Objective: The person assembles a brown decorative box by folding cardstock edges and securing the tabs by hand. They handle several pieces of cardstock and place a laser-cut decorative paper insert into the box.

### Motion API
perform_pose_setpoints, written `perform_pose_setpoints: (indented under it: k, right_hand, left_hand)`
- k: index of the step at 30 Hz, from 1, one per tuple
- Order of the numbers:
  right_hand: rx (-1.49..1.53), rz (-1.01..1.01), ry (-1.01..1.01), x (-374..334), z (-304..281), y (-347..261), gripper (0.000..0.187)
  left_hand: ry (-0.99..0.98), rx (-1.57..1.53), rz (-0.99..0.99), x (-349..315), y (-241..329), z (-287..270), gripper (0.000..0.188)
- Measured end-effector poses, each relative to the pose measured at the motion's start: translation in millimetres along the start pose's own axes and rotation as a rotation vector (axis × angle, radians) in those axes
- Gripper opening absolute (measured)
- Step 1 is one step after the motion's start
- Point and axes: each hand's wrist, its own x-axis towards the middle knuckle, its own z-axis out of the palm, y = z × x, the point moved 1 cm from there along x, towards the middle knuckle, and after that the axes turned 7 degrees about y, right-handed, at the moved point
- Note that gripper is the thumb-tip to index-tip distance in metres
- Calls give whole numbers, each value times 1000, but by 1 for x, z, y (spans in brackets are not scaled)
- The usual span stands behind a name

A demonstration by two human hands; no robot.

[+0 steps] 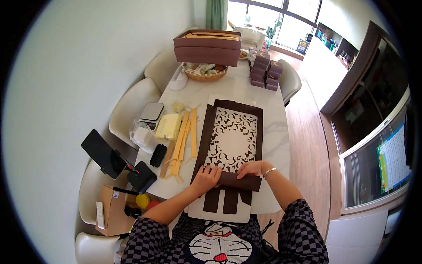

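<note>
In front of me lies a shallow dark brown cardboard box [203,152] with raised side walls. Its floor carries a white sheet cut with scrolling shapes around a plain middle [233,143]. My left hand [207,178] grips the box's near wall, fingers bent over it to the inside; its thumb is hidden. Farther right, my right hand [252,168] is closed on the same near wall, thumb and fingers drawn together. Beneath the box, a flat white and brown cardboard piece [198,208] sticks out toward me and hangs past the table's front edge.
Left of the box lie yellow strips [193,132], a yellow block-shaped pack [169,127], a black case [158,155] and a small scale [152,111]. A tablet on a stand [103,153] stands left. Stacked brown boxes [206,55] and small purple boxes [259,70] occupy the far end.
</note>
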Motion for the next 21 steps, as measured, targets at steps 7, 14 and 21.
perform_pose_setpoints:
  k: [7, 14, 21]
  right_hand:
    - [123, 48, -380, -15, 29, -26, 19]
    - [-72, 30, -460, 0, 46, -33, 40]
    - [-115, 9, -633, 38, 48, -14, 52]
  left_hand:
    - [-58, -120, 141, -15, -34, -10, 75]
    - [-52, -188, 200, -18, -42, -15, 76]
    - [-106, -217, 206, -20, -48, -14, 83]
